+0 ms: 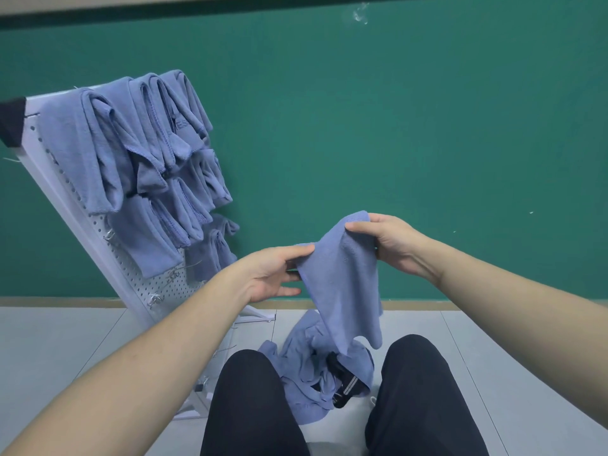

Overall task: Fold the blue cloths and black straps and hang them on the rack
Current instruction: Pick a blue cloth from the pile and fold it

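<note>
Head view: the right hand (391,245) pinches the top corner of a blue cloth (342,284), thumb on the near face; the left hand (273,274) pinches the cloth's left edge between thumb and fingers; the cloth hangs between both hands, above the floor (65,340). Below it, between the person's knees, lies a heap of blue cloths (309,373); a black strap (345,386) lies in the heap. At left, a white pegboard rack (138,284) leans, carrying folded cloths (131,153) on its hooks, before a green wall (394,126).
</note>
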